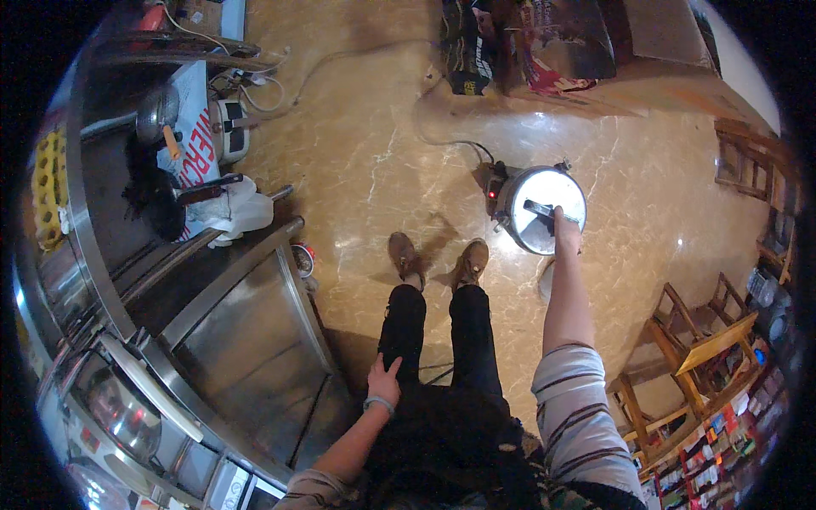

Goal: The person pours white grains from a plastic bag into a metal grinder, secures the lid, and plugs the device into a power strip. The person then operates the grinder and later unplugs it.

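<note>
On the tiled floor, right of my shoes, stands a round metal electric appliance (pixel 517 191) with a bright, shiny top, a small red light on its side and a cord running away behind it. My right hand (pixel 566 233) reaches down onto a dark bar-shaped handle (pixel 540 209) on that top; whether the fingers close round it is hidden by the glare and the hand. My left hand (pixel 384 382), with a band at the wrist, rests on my left thigh near the knee, holding nothing, its fingers apart.
At left are a steel counter (pixel 255 319), a pan (pixel 159 204), a strainer (pixel 156 115) and a white appliance (pixel 231 132). A red-rimmed tub (pixel 303 260) stands beside the counter. Wooden chairs (pixel 714 344) are at right, and cardboard boxes (pixel 669 89) at the top. The cord (pixel 357 51) crosses the floor.
</note>
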Tool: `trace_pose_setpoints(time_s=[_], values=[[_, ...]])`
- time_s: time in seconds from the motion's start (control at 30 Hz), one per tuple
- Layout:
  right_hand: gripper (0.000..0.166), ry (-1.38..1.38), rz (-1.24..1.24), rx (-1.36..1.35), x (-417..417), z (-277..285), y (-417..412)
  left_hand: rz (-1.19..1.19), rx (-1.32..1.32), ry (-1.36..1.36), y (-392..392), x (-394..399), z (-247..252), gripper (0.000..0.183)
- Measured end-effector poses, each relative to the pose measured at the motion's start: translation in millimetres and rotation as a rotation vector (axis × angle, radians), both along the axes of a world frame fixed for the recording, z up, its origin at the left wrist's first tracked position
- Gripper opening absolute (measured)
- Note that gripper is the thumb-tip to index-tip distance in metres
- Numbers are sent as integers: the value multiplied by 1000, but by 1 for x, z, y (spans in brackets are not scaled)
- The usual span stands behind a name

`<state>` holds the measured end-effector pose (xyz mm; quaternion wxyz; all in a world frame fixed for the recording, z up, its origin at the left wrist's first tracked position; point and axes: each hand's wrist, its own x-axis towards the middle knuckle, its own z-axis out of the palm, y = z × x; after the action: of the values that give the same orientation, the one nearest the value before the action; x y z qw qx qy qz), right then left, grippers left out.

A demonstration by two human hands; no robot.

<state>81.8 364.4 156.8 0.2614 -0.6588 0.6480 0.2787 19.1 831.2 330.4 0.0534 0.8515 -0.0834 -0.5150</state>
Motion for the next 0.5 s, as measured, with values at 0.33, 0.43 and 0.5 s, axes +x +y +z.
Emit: trace_pose_setpoints(time_s=[0.33,0.43,0.5], values=[[48,77,609,-744,39,19,10,-22,-75,-107,9,-20,-10,49],[46,-304,816,-161,45,-21,-22,159,-81,-53,8,-23,-13,49],[49,-245,822,49,58,-11,-24,326,-80,-3,10,-25,-14,51]])
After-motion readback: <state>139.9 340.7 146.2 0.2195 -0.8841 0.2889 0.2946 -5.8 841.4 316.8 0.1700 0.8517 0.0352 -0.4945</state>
